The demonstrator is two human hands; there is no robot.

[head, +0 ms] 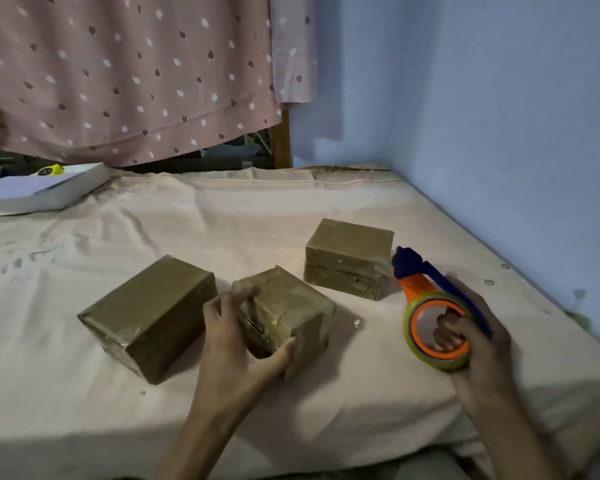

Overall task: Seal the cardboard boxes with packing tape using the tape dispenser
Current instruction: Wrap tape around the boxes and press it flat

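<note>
Brown cardboard, glossy with tape, is what all three boxes show, and they sit on a pale pink sheet (222,209) spread over a bed. Far left, at the sheet's back edge, lies a white book (49,190) with a small yellow-green object (51,169) just behind it. Next comes the left box (146,317), lying closed and apart from both hands. Just beside it stands the middle box (291,306), and the left hand (236,337) grasps its near left corner, fingers curled over the top edge and thumb pressed against the front face. Behind and to the right, well apart from that hand, sits the far box (349,258), also closed. Furthest right, the right hand (471,334) is clenched round the tape dispenser (430,303), fingers threaded through the orange core of the roll, with the blue head pointing up and away, near the far box's right side but, as far as I can tell, not touching it.

The step in hand looks like steadying the middle box for taping. To do it well, I would keep the left hand low on the corner, clear of the seam; set the dispenser's head flat at one edge; press the tape end down; and draw it straight across before cutting. A soft mattress may let the box tip, so firm downward pressure should help.

All three boxes are shut, so their contents cannot be seen
</note>
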